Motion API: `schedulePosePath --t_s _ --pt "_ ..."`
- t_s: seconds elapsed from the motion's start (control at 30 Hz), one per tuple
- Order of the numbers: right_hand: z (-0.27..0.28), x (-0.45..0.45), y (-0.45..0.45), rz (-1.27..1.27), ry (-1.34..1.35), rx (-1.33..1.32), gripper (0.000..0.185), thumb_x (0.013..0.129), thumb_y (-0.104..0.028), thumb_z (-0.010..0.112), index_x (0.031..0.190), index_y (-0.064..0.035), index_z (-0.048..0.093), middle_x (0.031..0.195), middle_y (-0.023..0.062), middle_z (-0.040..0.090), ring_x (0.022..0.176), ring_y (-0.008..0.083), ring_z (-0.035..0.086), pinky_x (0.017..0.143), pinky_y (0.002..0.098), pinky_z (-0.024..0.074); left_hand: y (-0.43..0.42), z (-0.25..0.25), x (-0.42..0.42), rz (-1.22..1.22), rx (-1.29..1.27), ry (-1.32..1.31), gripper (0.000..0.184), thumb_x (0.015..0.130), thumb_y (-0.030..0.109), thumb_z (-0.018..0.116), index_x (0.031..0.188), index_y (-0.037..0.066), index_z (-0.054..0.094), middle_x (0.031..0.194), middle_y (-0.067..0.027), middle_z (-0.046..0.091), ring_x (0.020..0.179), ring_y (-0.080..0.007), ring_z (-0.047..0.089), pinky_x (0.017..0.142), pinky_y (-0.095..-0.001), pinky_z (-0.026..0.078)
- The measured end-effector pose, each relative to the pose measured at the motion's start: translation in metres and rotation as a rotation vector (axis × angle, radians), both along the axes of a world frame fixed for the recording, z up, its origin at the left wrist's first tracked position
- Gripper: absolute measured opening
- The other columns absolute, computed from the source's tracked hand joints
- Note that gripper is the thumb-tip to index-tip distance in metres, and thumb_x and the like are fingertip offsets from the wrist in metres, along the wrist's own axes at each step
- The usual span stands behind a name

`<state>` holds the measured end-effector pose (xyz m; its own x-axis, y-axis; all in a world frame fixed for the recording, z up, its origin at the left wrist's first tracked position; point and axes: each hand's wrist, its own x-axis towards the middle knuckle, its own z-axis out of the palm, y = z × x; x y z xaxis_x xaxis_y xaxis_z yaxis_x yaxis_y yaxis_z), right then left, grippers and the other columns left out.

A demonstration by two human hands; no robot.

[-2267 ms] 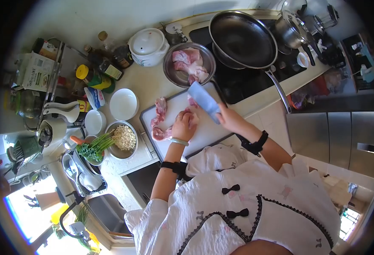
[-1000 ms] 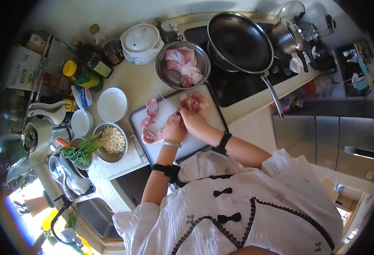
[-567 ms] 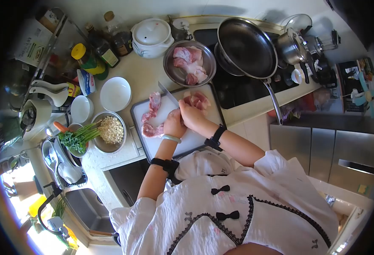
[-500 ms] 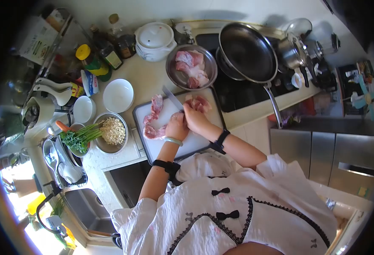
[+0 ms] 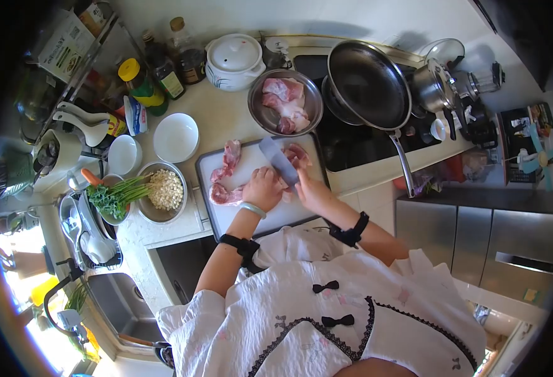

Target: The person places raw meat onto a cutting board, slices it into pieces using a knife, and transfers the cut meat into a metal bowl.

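My right hand (image 5: 314, 195) is closed round the handle of a kitchen knife, whose broad blade (image 5: 277, 161) slants up and left over the cutting board (image 5: 232, 218). Just left of the blade, my left hand (image 5: 262, 190) presses curled fingers on a piece of raw meat, mostly hidden beneath the hand. Strips of raw meat (image 5: 226, 162) lie along the board's left side. Another pink chunk (image 5: 297, 155) rests to the right of the blade. Beyond the board's far edge, a metal bowl (image 5: 316, 112) holds large pieces of raw meat.
On the right, a frying pan (image 5: 367, 81) sits on the black stove (image 5: 358, 151), handle toward me. White bowls (image 5: 176, 137), a metal bowl of pale chopped bits (image 5: 165, 196) and green herbs (image 5: 116, 200) stand left. Behind are a lidded white pot (image 5: 234, 60) and bottles; a sink (image 5: 116, 308) is lower left.
The knife has turned so its broad face shows, and my right hand has moved right and toward me. My left hand has separated from the right and now rests on the meat.
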<state>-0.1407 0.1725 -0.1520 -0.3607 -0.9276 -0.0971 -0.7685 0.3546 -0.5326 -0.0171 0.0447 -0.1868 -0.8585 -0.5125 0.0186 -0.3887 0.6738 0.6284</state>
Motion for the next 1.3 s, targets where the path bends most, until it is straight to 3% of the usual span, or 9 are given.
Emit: schedulePosePath --t_s 0.07,0.3,0.57,0.7,0.93,1.0,1.1,1.2,1.3 --pt "0.002 0.015 0.005 -0.028 -0.091 0.171 0.047 0.086 -0.011 0.046 0.125 0.0069 0.025 0.073 0.0285 0.058 0.061 0.0438 0.058 0.054 0.0515 0.0451 -0.001 0.003 0.001 -0.053 0.013 -0.12 0.038 0.07 0.025 0.063 0.099 0.003 0.054 0.105 -0.0163 0.055 0.103 -0.0336 0.052 0.085 -0.0418 0.047" --pt "-0.01 0.037 0.014 -0.104 -0.201 0.25 0.039 0.081 -0.005 0.044 0.117 0.0038 0.031 0.083 0.0279 0.059 0.065 0.0429 0.059 0.058 0.0523 0.0459 -0.002 -0.01 -0.003 0.056 -0.058 0.004 0.035 0.062 0.021 0.064 0.089 0.004 0.052 0.094 -0.0141 0.056 0.091 -0.0331 0.054 0.076 -0.0426 0.047" --pt "-0.046 0.036 -0.038 -0.204 -0.013 -0.02 0.026 0.079 -0.003 0.044 0.104 0.0004 0.037 0.084 0.0254 0.058 0.069 0.0421 0.059 0.057 0.0499 0.0466 -0.003 -0.025 -0.004 -0.014 -0.13 0.0 0.031 0.064 0.017 0.061 0.089 0.003 0.05 0.094 -0.0156 0.056 0.088 -0.034 0.054 0.075 -0.0434 0.047" --pt "-0.01 0.023 -0.015 -0.069 -0.149 0.272 0.034 0.079 -0.006 0.045 0.111 -0.0005 0.036 0.089 0.0243 0.059 0.071 0.0403 0.06 0.058 0.0487 0.0475 -0.009 -0.012 -0.007 0.007 -0.039 -0.049 0.032 0.064 0.016 0.06 0.09 0.002 0.047 0.091 -0.0168 0.056 0.089 -0.0359 0.053 0.076 -0.045 0.046" --pt "-0.002 -0.018 0.0 0.003 0.071 0.052 0.041 0.084 -0.014 0.05 0.121 -0.0004 0.035 0.075 0.024 0.06 0.061 0.0394 0.059 0.053 0.0485 0.0461 -0.019 -0.017 -0.001 0.041 0.101 0.013 0.034 0.062 0.015 0.063 0.089 0.004 0.046 0.087 -0.0169 0.054 0.087 -0.0365 0.052 0.076 -0.0458 0.045" --pt "0.04 -0.015 -0.014 -0.097 -0.014 0.205 0.04 0.082 -0.006 0.047 0.12 -0.0017 0.036 0.096 0.0222 0.06 0.07 0.0387 0.061 0.057 0.0471 0.048 -0.016 -0.018 0.0 0.014 0.172 0.103 0.041 0.061 0.015 0.067 0.095 0.005 0.047 0.095 -0.0179 0.054 0.093 -0.0373 0.052 0.079 -0.045 0.045" --pt "0.031 -0.017 -0.003 -0.088 -0.028 0.13 0.039 0.083 -0.007 0.048 0.12 0.0008 0.036 0.094 0.0228 0.06 0.07 0.0388 0.061 0.057 0.0469 0.048 -0.01 -0.011 0.006 0.008 -0.103 0.133 0.052 0.06 0.019 0.073 0.104 0.007 0.048 0.107 -0.0188 0.051 0.1 -0.0377 0.05 0.082 -0.0438 0.045" --pt "0.019 -0.007 0.01 0.012 0.025 -0.063 0.037 0.087 -0.012 0.048 0.119 0.001 0.035 0.079 0.025 0.06 0.058 0.0394 0.058 0.05 0.0477 0.0454 -0.013 -0.009 0.016 0.068 -0.058 0.132 0.062 0.057 0.028 0.079 0.108 0.007 0.05 0.112 -0.0187 0.051 0.1 -0.0355 0.053 0.086 -0.0398 0.045" --pt "0.025 0.01 0.012 0.031 -0.048 0.066 0.04 0.082 -0.006 0.047 0.119 0.005 0.035 0.091 0.0243 0.06 0.067 0.0384 0.061 0.056 0.046 0.0481 -0.016 -0.009 0.024 0.051 0.011 0.13 0.049 0.064 0.028 0.075 0.103 0.007 0.053 0.111 -0.0171 0.052 0.098 -0.0347 0.054 0.083 -0.0402 0.047"
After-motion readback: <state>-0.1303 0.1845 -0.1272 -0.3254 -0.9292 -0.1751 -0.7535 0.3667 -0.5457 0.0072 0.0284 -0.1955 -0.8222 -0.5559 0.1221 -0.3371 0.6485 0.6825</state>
